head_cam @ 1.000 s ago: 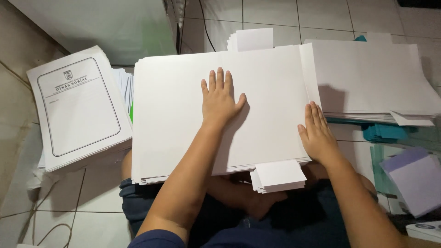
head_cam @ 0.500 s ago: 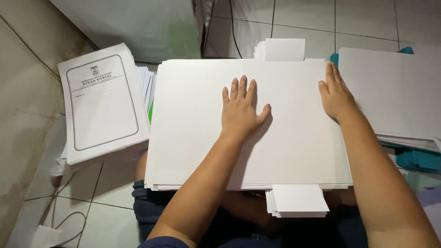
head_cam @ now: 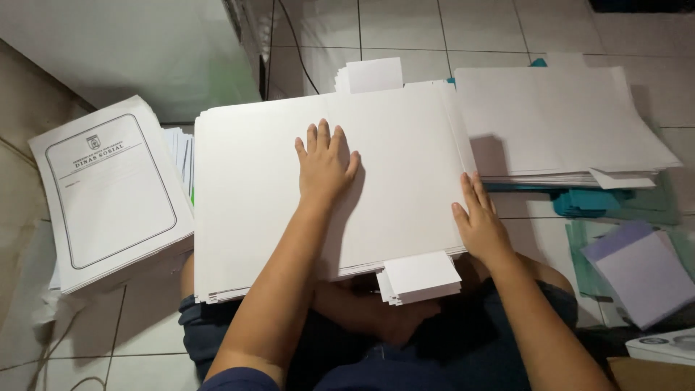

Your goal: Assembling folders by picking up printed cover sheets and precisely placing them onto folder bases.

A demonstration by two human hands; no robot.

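Both grips flat on white folder stack (head_cam: 253, 195): L hand (head_cam: 326, 163) centre, R hand (head_cam: 481, 224) right edge.

Matt white card stack (head_cam: 253, 217) looks smooth; the printed cover sheets (head_cam: 108, 192) at nine o'clock are matt paper. Floor tiles (head_cam: 405, 29) at twelve o'clock are glossy ceramic; shorts (head_cam: 449, 347) are dark cloth.

Printed stack (head_cam: 108, 195) blocks left, loose sheets (head_cam: 557, 123) right; tile floor (head_cam: 405, 29) free ahead.
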